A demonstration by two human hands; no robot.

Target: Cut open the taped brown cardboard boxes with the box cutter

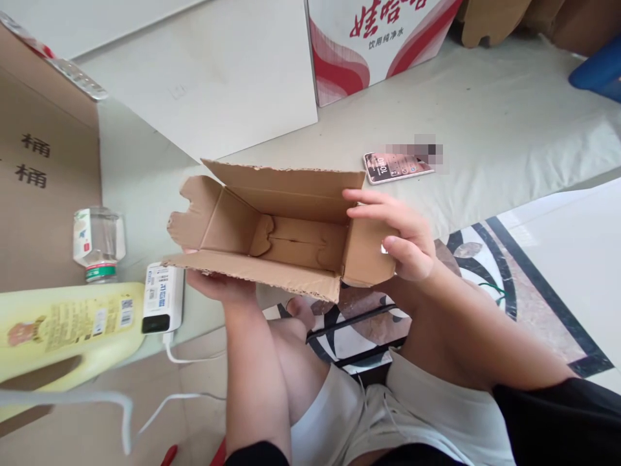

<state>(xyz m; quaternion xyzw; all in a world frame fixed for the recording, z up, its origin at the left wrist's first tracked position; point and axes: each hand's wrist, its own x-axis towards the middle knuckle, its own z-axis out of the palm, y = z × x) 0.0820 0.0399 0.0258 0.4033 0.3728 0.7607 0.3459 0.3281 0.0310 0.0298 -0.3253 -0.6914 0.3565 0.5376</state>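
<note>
A small brown cardboard box point(305, 243) is held up with its top open and its flaps folded outward. Inside, only the bare cardboard bottom shows. My left hand point(218, 285) supports the box from below at its near left side, its fingers mostly hidden behind the near flap. At the right end, my right hand point(400, 233) grips the side flap, with the thumb on the flap's outer face and the fingers toward the far corner. A phone point(400, 167) with a lit screen lies on the covered surface just beyond the right hand.
On the left are a power bank point(162, 298) with a white cable, a yellow jug point(72, 323), a clear bottle point(99, 243) and a large carton point(43, 129). Behind stand a white box point(233, 71) and a red-and-white carton point(378, 52). A blue object point(599, 71) sits far right.
</note>
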